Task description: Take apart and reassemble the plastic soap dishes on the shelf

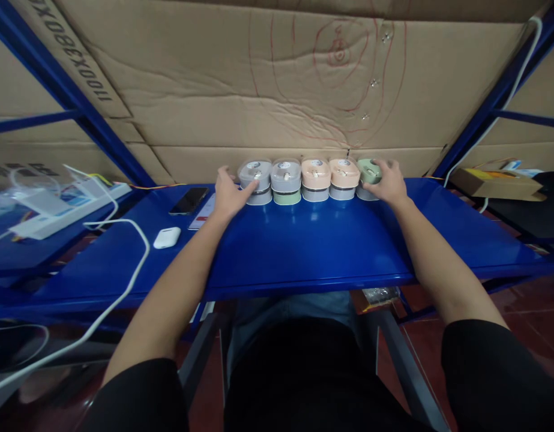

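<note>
A straight row of small round-cornered lidded boxes, stacked two high, stands against the cardboard at the back of the blue table. At the left end, my left hand point(233, 191) grips the grey box point(254, 173), thumb at its front and fingers at its side. My right hand point(388, 183) closes round the green box point(368, 171) at the right end, its fingers over the top and side. Between them stand another grey box point(286, 174) on a green box point(287, 198), and two peach boxes point(316, 174) on grey ones. The upper lids look clear, with small pale labels.
Left of the row lie a dark phone point(189, 201), a flat pale item point(203, 213) and a white earbud case point(167, 237). A white cable point(141, 264) loops over the table's left side near a power strip point(69, 210). An open cardboard box point(497, 183) sits at right.
</note>
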{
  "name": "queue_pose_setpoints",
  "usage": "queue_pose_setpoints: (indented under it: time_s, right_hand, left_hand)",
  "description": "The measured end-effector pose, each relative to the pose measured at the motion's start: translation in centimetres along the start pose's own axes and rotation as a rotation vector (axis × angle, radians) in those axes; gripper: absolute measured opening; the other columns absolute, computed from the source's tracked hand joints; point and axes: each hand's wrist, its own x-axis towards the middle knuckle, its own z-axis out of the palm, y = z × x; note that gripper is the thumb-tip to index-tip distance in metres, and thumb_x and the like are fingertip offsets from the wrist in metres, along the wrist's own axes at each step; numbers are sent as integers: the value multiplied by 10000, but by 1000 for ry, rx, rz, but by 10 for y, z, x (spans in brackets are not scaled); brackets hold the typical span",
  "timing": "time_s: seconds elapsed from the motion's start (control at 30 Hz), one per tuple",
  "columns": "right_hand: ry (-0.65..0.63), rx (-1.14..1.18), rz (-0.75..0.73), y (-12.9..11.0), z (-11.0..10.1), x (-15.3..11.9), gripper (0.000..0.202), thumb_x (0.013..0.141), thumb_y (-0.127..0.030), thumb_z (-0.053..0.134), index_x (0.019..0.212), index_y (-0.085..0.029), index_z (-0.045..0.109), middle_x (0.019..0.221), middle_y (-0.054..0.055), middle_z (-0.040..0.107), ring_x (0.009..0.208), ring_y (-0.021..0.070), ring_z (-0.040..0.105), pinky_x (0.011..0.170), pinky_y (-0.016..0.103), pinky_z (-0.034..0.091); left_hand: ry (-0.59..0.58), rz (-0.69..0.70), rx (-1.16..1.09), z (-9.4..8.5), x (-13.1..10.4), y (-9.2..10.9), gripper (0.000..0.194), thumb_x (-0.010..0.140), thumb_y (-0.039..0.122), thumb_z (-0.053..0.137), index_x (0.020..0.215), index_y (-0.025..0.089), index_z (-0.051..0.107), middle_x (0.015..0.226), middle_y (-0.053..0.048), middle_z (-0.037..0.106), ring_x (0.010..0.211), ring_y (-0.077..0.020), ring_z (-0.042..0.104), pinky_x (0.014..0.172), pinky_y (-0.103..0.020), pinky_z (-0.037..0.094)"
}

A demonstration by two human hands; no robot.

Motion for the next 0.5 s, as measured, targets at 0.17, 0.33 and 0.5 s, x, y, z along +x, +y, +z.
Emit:
queue_pose_setpoints:
  time_s: [0.17, 0.33, 0.5]
  right_hand:
    - [43, 19, 21, -4, -3, 1, 912, 714, -508, 888, 1558, -241, 668, 1601, 228, 565, 1403, 533, 661, 1187, 729, 555]
    - [148, 51, 69, -9, -11, 1, 834, 709, -390, 883, 1500, -197, 699, 1547, 238, 616, 1362, 472, 684, 1227, 655, 530]
    - [375, 166, 44, 4, -29, 13, 775, 783, -425, 790, 1502, -165, 663, 1463, 229, 701, 1332, 397, 668, 1228, 639, 516]
  left_hand:
    - [-7, 6, 16, 0, 0, -1, 964, 855, 418, 967, 1634, 154, 464, 1433, -244, 687, 1203, -422, 787, 1202, -666, 569]
    - [13, 27, 25, -2, 2, -3, 913, 877, 448, 948, 1612, 169, 485, 1423, -243, 680, 1183, -421, 785, 1210, -680, 563]
    - [103, 93, 60, -9, -1, 5, 901, 871, 515, 938, 1584, 178, 503, 1435, -230, 674, 1314, -436, 728, 1251, -665, 527]
